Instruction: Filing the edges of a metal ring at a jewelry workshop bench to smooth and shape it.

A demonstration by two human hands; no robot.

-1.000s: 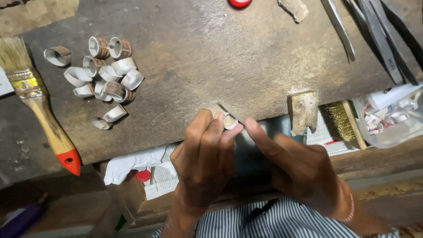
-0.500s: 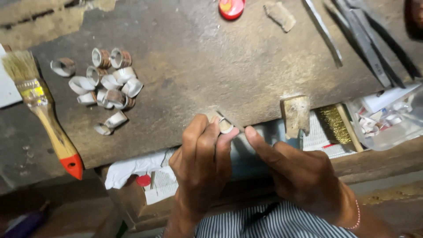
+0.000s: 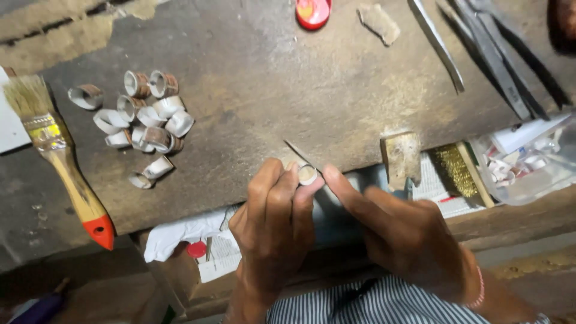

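Near the middle of the frame, at the edge of the worn workbench [image 3: 252, 72], my left hand [image 3: 273, 222] pinches a small metal ring [image 3: 308, 174] between its fingertips. My right hand [image 3: 402, 234] grips a thin file [image 3: 300, 153] laid against that ring. A heap of similar rings [image 3: 144, 120] lies at upper left, beside a paintbrush [image 3: 60, 162].

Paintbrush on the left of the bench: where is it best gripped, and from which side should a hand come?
Probably the bare wooden handle of the paintbrush, between the metal ferrule and the red tip. It lies flat, bristles away from the person, red tip toward them, with open bench on both sides. The left hand could likely come from above, fingers straddling the handle across its width; the metal rings lie clear to its right.
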